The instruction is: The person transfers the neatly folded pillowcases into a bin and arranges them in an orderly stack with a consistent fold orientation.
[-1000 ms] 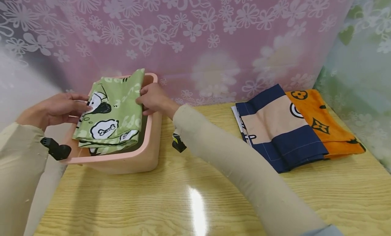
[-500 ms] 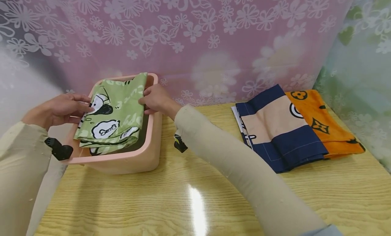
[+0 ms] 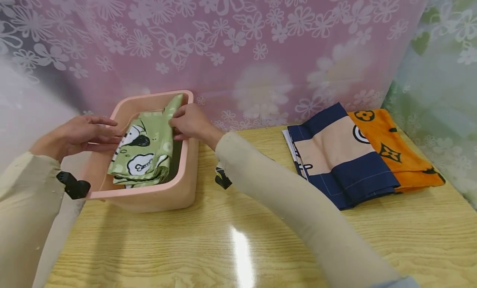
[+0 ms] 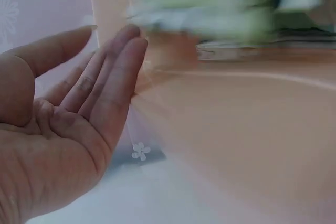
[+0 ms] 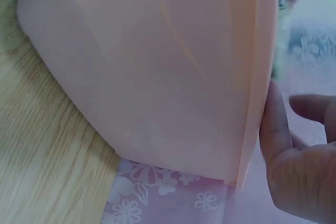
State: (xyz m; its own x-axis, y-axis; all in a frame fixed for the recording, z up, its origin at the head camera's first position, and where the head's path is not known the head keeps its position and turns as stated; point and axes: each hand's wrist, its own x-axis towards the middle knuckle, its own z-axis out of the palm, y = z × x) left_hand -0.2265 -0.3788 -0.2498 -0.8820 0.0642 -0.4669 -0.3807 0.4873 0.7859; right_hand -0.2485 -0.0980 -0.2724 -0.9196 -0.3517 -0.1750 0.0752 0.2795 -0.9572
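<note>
While both arms stretch to the left edge of the desk, the green cloth lies between the hands, down inside the bin. Folded in layers; long axis front to back, matching the bin's, a strip of bare bin floor to its left. Right side stands up in a ridge toward the back right corner.

Right hand: over the bin's right rim, nearer of the two to that ridge, which lies just left of its fingers. Bent at the tips; pinching the ridge or only resting on it, I cannot tell.

Left hand: over the left rim, fingers nearly straight, thumb held wide, nothing in them. Tips aim across at the cloth's left side; blur there, so touching or just short, cannot say.

My reading: settling the cloth hinges on the ridge by the right fingers. Pressure from there would run across the long axis, with the left fingers facing it.

Well apart, toward the desk's right edge: navy cloth overlapping orange cloth.
</note>
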